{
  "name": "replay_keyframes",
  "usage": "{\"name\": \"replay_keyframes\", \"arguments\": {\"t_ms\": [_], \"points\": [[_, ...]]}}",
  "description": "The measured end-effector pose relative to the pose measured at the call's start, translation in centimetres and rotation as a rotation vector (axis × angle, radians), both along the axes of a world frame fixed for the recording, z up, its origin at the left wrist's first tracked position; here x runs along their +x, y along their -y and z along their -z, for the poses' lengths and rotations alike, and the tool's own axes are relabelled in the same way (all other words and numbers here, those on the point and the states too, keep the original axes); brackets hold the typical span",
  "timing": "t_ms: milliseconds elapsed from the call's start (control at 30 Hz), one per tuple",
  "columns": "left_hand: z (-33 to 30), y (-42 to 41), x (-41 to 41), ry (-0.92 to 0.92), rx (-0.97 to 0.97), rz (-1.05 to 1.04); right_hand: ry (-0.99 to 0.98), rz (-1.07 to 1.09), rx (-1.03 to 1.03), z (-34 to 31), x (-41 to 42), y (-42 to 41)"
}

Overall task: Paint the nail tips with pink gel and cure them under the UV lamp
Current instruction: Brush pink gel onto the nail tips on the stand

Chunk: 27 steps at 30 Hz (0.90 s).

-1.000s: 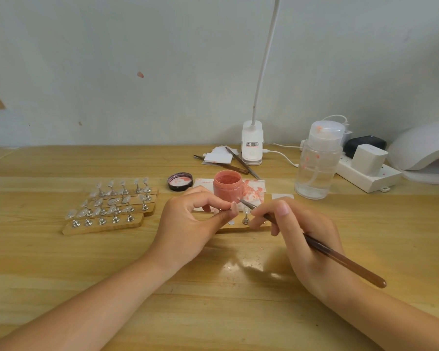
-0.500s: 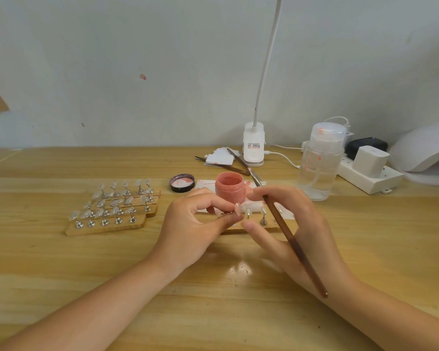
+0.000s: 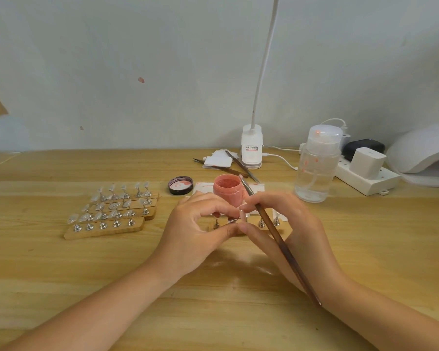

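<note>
My left hand (image 3: pixel 198 231) pinches a small metal nail-tip stand (image 3: pixel 232 220) between thumb and forefinger, just above a wooden holder strip (image 3: pixel 269 228) with metal pegs. My right hand (image 3: pixel 287 224) grips a brown brush (image 3: pixel 279 239) that points up and away, its tip near the open pink gel jar (image 3: pixel 227 190); its fingertips touch the same small stand. The jar's black lid (image 3: pixel 180 184) lies to the jar's left. A white UV lamp (image 3: pixel 423 150) sits at the far right.
Several wooden strips of clear nail tips on metal stands (image 3: pixel 112 211) lie to the left. A clear pump bottle (image 3: pixel 316 165), a white power strip (image 3: pixel 365 176) with plugs, a clip lamp base (image 3: pixel 251 148), spare tools and white pads (image 3: pixel 219 160) stand behind.
My right hand has swung the brush from pointing left at the held tip to standing steeply, handle toward me. Its fingers have closed in on the stand held by my left hand.
</note>
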<state>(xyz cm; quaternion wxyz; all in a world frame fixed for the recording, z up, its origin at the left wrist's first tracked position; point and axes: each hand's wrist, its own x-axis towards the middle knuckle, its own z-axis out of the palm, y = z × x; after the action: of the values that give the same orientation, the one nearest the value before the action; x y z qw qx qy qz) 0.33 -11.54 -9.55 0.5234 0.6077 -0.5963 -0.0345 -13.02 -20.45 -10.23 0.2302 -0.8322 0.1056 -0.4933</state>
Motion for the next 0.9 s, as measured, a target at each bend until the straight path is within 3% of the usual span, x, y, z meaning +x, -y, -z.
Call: {"name": "replay_keyframes", "arguments": {"t_ms": [200, 433, 667, 900], "points": [[0.0, 0.0, 0.2, 0.032, 0.035, -0.062, 0.053, -0.014, 0.044, -0.1, -0.3, 0.2], [0.8, -0.6, 1.6, 0.004, 0.284, -0.283, 0.036, 0.003, 0.026, 0.0, -0.3, 0.5], [0.8, -0.4, 1.7, 0.014, 0.397, -0.28, 0.005, 0.016, 0.022, 0.4, -0.3, 0.8], [0.8, -0.2, 1.8, -0.071, 0.364, -0.211, -0.034, 0.04, -0.013, 0.7, -0.2, 1.0]]}}
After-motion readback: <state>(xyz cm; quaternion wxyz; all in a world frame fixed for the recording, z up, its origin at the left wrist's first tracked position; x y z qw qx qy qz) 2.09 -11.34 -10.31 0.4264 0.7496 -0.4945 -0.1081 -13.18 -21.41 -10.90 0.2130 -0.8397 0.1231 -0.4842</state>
